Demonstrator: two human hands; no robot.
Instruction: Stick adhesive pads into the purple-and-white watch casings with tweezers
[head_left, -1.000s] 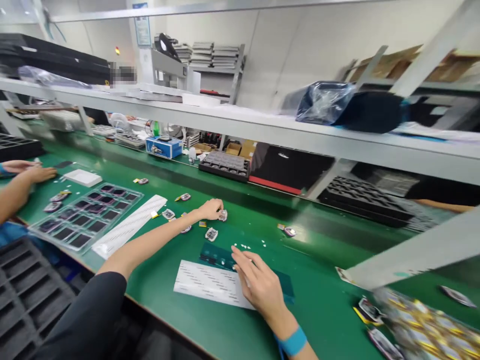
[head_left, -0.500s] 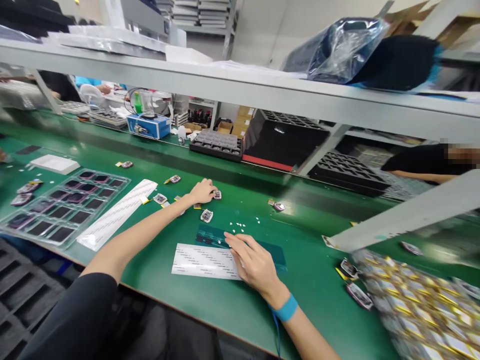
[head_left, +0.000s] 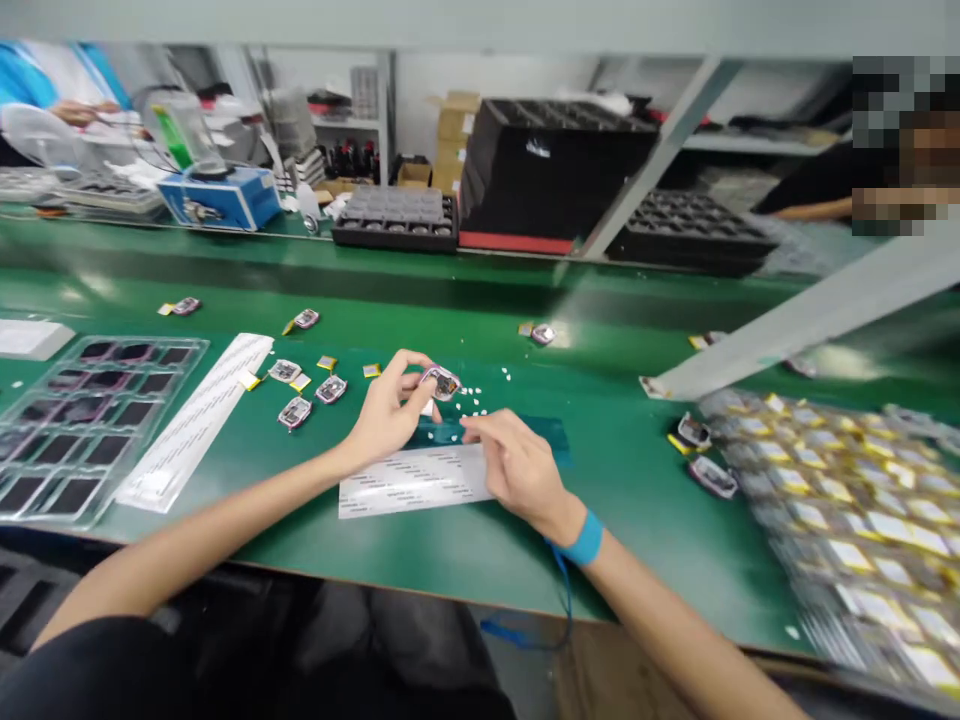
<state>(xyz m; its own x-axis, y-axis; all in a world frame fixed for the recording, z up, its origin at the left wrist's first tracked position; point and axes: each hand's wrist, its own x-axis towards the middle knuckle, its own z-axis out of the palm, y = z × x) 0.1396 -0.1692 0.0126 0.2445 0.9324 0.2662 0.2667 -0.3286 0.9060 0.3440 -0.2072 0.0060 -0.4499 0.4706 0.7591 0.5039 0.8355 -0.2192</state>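
Observation:
My left hand (head_left: 391, 408) is closed on a small watch case (head_left: 442, 382) with a pinkish rim and electronic parts showing inside. A small pale piece hangs below the case by the fingers. My right hand (head_left: 525, 470), with a blue wrist strap (head_left: 582, 538), is just to the right, thumb and index finger pinched together over a dark teal sheet (head_left: 551, 437); whatever is between the fingertips is too small to make out. Under its palm edge lies a white printed adhesive sheet (head_left: 412, 482). Small white bits (head_left: 472, 403) are scattered just behind the teal sheet.
More watch cases with yellow-edged batteries (head_left: 295, 412) lie to the left. A clear tray of dark screens (head_left: 135, 412) and a white printed strip (head_left: 196, 425) are further left. At right are a slanted post (head_left: 795, 320) and a pile of battery-fitted parts (head_left: 847, 500).
My left hand has picked up a watch case from the bench and brought it towards my right hand. My right hand's fingers have drawn into a pinch. The view has tilted down.

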